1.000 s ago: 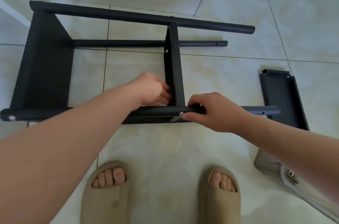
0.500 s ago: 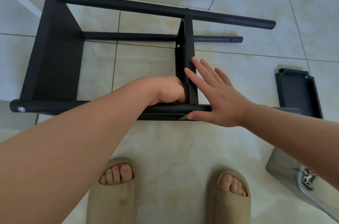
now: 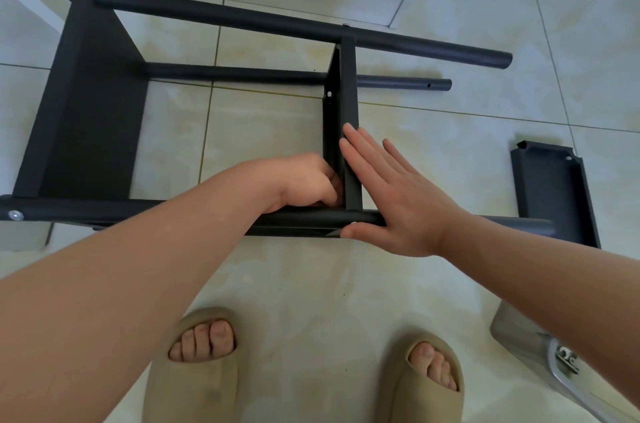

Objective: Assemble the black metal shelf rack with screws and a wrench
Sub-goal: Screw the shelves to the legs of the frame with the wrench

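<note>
Here the right hand (image 3: pixel 398 200) lays straight fingers (image 3: pixel 360 159) against the shelf panel (image 3: pixel 348 83), the left hand (image 3: pixel 304 180) curled opposite, possibly holding something.

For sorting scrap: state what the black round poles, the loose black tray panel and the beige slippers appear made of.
Black round poles: likely painted metal tube, matte, with a silver bolt head at one end. Loose black tray panel: seemingly folded sheet metal, matte, bent rims and notched corners. Beige slippers: probably moulded foam or rubber, seamless, dull.
</note>
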### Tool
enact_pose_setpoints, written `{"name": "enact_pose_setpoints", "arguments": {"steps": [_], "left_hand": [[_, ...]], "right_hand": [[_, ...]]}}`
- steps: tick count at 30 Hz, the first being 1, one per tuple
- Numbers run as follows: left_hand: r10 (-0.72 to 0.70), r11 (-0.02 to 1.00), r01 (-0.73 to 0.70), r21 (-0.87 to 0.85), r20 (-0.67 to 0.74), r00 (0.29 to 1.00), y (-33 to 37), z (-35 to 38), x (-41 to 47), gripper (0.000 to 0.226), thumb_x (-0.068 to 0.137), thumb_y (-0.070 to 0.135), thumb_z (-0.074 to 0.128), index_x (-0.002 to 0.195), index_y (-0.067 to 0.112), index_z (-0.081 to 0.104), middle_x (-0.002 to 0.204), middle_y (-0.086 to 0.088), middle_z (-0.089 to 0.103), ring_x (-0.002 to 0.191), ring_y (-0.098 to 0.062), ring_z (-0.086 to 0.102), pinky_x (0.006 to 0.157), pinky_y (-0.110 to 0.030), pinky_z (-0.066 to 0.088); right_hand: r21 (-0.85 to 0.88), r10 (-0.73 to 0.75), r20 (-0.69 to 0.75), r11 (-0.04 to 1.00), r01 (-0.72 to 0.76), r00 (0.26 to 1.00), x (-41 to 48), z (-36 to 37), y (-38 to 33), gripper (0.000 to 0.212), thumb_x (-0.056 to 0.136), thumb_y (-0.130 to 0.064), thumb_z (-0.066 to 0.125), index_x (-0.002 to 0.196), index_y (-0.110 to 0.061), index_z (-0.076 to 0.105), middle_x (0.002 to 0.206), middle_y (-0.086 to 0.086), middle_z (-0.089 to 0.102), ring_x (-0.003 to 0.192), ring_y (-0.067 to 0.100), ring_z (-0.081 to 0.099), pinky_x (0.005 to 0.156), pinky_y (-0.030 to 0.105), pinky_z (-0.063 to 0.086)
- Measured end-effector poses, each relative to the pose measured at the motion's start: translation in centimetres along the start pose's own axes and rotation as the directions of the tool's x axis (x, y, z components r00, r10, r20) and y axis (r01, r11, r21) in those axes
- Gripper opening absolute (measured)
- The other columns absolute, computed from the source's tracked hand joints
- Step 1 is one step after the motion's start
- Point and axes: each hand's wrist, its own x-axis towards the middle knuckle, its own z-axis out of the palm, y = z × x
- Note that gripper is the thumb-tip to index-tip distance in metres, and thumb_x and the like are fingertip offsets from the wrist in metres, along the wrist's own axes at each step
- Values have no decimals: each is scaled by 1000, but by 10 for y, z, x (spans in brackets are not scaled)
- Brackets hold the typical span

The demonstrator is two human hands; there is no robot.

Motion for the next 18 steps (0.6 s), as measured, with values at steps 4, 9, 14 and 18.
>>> {"name": "enact_pose_setpoints", "arguments": {"steps": [4, 9, 14, 18], "left_hand": [[-19, 992, 22, -123, 26, 999, 0, -1, 1, 15, 83, -6, 61, 90, 1, 73, 76, -16, 69, 70, -21, 64, 69, -24, 51], [-49, 980, 52, -193, 21, 999, 1, 0, 3, 19, 87, -5, 60, 93, 7, 73, 74, -6, 71, 64, -12, 68, 60, -18, 56], [-49, 974, 60, -219, 55, 997, 1, -1, 1, 17, 86, -5, 61, 96, 1, 74, 80, -12, 72, 69, -16, 68, 65, -21, 57], [-52, 980, 64, -187, 67, 996, 1, -2, 1, 13, 86, -3, 61, 90, -1, 72, 69, -8, 69, 62, -15, 65, 59, -20, 55]], "right_hand": [[-3, 5, -18, 1000, -5, 1000, 0, 1, 0, 104, 91, -77, 35, 162, -10, -1, 169, 3, -12, 155, 16, -14, 128, 45, 3], [3, 11, -37, 1000, -11, 999, -1, 2, -1, 104, 90, -77, 36, 162, -9, 3, 170, 3, -9, 156, 17, -11, 127, 47, 7], [0, 14, -37, 1000, -14, 999, -1, 2, -1, 104, 90, -77, 35, 162, -9, 3, 170, 3, -9, 156, 16, -11, 127, 47, 9], [0, 15, -37, 1000, -15, 999, -2, 2, -1, 104, 90, -77, 34, 162, -9, 4, 170, 3, -9, 156, 17, -11, 127, 47, 10]]}}
